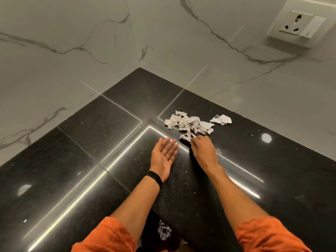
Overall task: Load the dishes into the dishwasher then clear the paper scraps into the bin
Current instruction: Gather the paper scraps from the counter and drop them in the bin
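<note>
Two pale marble-veined walls are meeting in a corner at the top of the view. Below them a glossy black stone tabletop is filling the lower half and reflecting long bright strips of light.

Both forearms are reaching forward from rolled orange sleeves at the bottom edge. A white socket plate is sitting on the right-hand wall, high in the far right corner.

The paper scraps are lying in a crumpled white heap on the tabletop, right of centre and near the right-hand wall. One loose scrap is resting just beside the heap on its right.

The left hand is lying palm up on the tabletop, just left of the heap's near edge. Its fingers are stretching out straight, so its grip is open and carrying nothing.

The right hand is hovering palm down. Its fingers are bending onto the nearest scrap at the heap's near edge. From this angle I cannot tell whether that grip is pinching the paper or only touching it.

A black wristband is circling the left wrist. Tiny white flecks are dotting the dark stone just right of the right hand.
</note>
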